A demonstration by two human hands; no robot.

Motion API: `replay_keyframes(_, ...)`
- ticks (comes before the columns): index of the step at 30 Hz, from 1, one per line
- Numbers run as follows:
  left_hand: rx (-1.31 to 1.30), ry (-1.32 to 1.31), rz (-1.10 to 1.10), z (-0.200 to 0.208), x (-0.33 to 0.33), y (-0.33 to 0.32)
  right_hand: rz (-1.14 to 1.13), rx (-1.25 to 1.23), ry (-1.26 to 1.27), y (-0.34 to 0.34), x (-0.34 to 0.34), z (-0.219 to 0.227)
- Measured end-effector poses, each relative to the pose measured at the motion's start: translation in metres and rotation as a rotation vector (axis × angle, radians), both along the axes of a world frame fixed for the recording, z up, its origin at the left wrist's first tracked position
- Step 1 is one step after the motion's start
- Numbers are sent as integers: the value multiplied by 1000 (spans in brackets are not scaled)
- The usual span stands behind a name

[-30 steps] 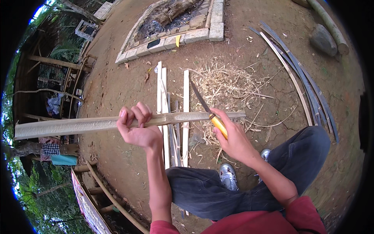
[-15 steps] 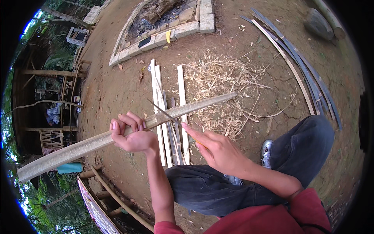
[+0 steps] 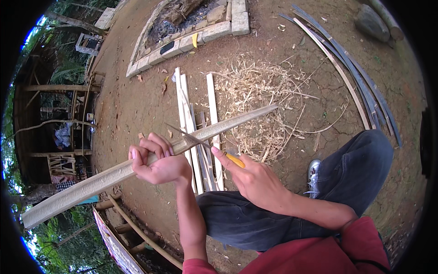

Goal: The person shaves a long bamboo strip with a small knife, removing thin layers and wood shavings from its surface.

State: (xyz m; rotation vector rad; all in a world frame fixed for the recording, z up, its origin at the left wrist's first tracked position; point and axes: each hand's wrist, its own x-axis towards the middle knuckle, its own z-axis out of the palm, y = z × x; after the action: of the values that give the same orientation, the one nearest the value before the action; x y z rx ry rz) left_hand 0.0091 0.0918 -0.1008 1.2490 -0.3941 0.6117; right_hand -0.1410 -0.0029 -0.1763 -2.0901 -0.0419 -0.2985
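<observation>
A long split bamboo piece [image 3: 86,188], pale and hollowed along its inner face, slants across in front of me, its left end lower. My left hand [image 3: 159,160] is wrapped round it near the middle, fingers curled over the top. My right hand [image 3: 258,182] is closed on the yellow-orange handle of a knife [image 3: 235,160]. The thin dark blade crosses the bamboo just right of my left hand, and the thumb points along the handle toward the blade. Where exactly the edge touches the bamboo is hard to make out.
Several pale bamboo strips [image 3: 212,105] lie on the ground beyond my knees, beside a heap of curled shavings [image 3: 255,96]. Long dark strips [image 3: 360,73] lie at the right, near a rock [image 3: 372,23]. A stone-edged fire pit [image 3: 219,31] is at the far side.
The knife has turned in my right hand, showing more of its handle. The bamboo's left end has dipped slightly. Both hands keep their grip.
</observation>
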Motion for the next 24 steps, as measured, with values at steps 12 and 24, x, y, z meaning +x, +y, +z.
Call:
replay_keyframes(12,-93,-38,-156,18,2,12,9,126,13,-4,9,-11)
replay_keyframes(24,-134,-180,-102,34,-1,22,-49,200,38,-11,10,-10)
